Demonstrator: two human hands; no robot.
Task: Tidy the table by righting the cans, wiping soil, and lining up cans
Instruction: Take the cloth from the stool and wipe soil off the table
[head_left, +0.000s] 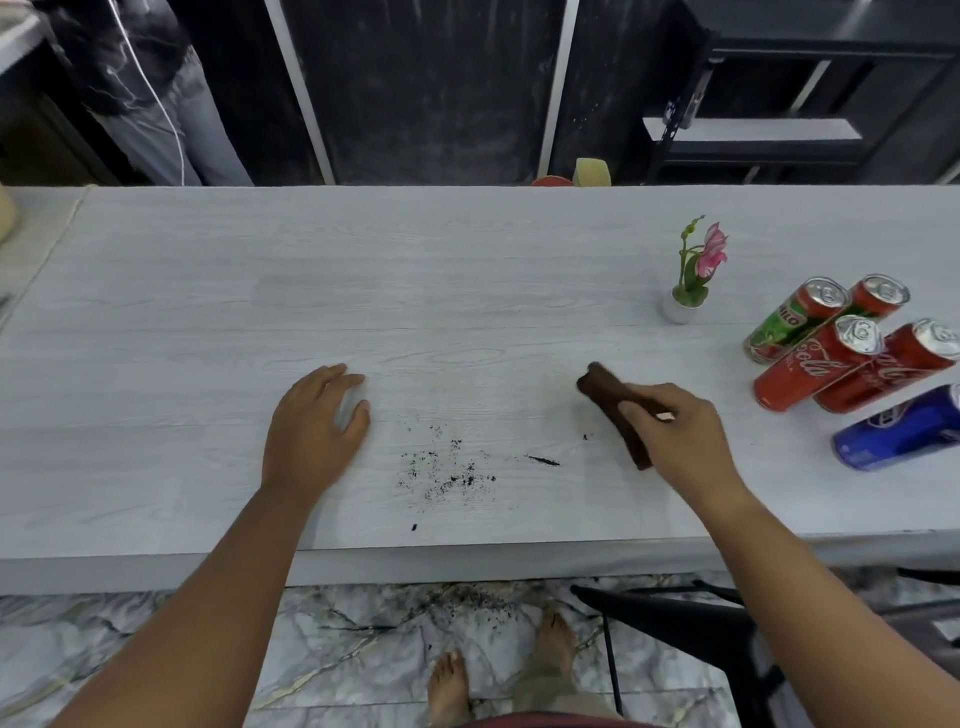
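Dark soil specks (448, 472) lie scattered on the white table (415, 291) near its front edge, with a thin dark streak (543, 461) to their right. My right hand (675, 431) grips a brown folded cloth (605, 392) on the table, just right of the soil. My left hand (314, 421) rests flat on the table left of the soil, fingers apart and empty. Several cans stand upright in a cluster at the right: two Milo cans (789, 322), two red cola cans (810, 369) and a blue can (898, 431).
A small white pot with a pink flower (688, 291) stands behind the cans. Soil also lies on the marble floor (467, 597) beside bare feet. A black chair (701, 623) sits under the table's right side. Dark shelving stands beyond the far edge.
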